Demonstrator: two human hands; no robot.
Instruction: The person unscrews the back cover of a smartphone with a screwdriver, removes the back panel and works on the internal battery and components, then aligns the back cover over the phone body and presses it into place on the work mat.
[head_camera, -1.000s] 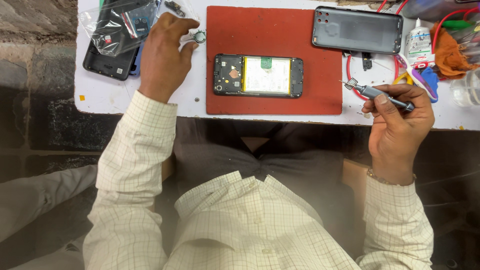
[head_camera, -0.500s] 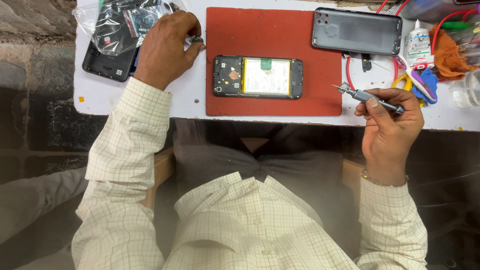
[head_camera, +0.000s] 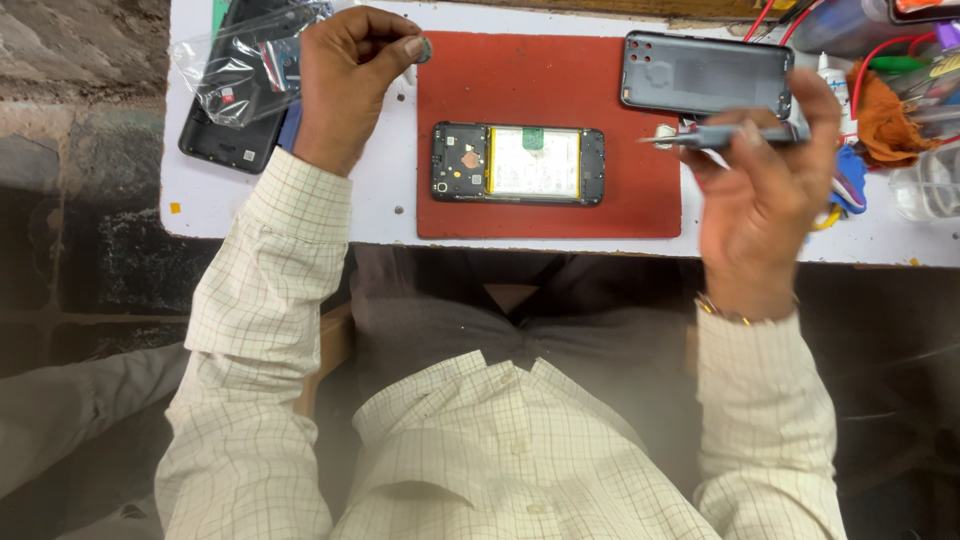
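An opened phone (head_camera: 518, 165), its back off and a pale battery showing, lies on a red mat (head_camera: 545, 80) on the white table (head_camera: 390, 210). My left hand (head_camera: 345, 80) is raised over the table's left part and pinches a small round dark part (head_camera: 424, 48) between thumb and finger. My right hand (head_camera: 765, 165) holds a grey screwdriver (head_camera: 725, 135) level, with its tip pointing left above the mat's right edge. The phone's grey back cover (head_camera: 700, 75) lies behind that hand.
A dark phone (head_camera: 225, 125) under a clear plastic bag (head_camera: 240, 65) lies at the table's left. At the right edge are an orange cloth (head_camera: 885, 125), a small glue bottle (head_camera: 832, 75), red wires (head_camera: 870, 65) and a clear container (head_camera: 925, 185).
My left hand has lifted off the table towards the bag, still pinching the small part. My right hand has risen and swung the screwdriver from slanted to level, nearer the back cover.
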